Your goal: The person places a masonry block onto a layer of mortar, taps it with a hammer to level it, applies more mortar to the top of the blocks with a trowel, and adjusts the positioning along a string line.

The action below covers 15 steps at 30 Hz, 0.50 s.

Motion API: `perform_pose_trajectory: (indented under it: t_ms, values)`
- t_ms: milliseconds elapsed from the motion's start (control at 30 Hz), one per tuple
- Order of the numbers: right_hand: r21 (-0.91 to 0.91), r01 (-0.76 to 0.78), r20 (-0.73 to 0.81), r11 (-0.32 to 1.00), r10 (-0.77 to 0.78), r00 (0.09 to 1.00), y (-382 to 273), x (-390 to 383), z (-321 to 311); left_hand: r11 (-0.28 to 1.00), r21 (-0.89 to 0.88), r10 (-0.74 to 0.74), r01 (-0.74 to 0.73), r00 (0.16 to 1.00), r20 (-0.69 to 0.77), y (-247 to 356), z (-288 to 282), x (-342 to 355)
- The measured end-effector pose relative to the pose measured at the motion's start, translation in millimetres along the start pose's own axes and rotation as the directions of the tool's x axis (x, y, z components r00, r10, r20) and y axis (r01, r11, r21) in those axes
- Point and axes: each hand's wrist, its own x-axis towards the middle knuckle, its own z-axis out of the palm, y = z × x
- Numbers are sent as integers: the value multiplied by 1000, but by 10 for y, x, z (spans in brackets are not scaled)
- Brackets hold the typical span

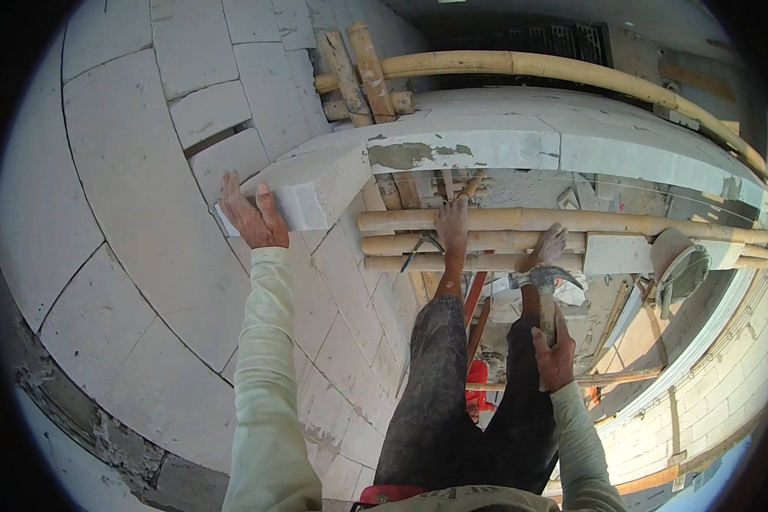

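My left hand (256,218) rests against the end of a white block (324,192) on the wall at left, its fingers spread. My right hand (555,358) is closed round the wooden handle of a claw hammer (539,280), whose metal head is raised over my right foot (546,247) and the bamboo poles. A row of white blocks (486,149), smeared with grey mortar, curves rightward from the block by my left hand.
My bare feet are at bamboo poles (503,218) with gaps below. A dark tool (422,245) lies by my left foot. A mortar-stained bucket (678,264) is at right. A long bamboo pole (512,61) crosses above. A person in red (478,380) is below, between my legs.
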Motion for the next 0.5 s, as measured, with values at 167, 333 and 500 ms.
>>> perform_pose_trajectory:
  t_ms: [167, 333, 500]
  values:
    - [70, -95, -50, 993, 98, 994, 196, -34, -184, 970, -63, -233, 235, 971, 46, 225, -79, -263]
    - [170, -88, -60, 982, 99, 993, 378, 44, -169, 895, -116, -408, 430, 896, 173, 199, -94, -407]
    - [258, -91, -12, 962, 98, 995, 204, 49, -61, 927, -101, -348, 362, 928, 134, 148, 28, -467]
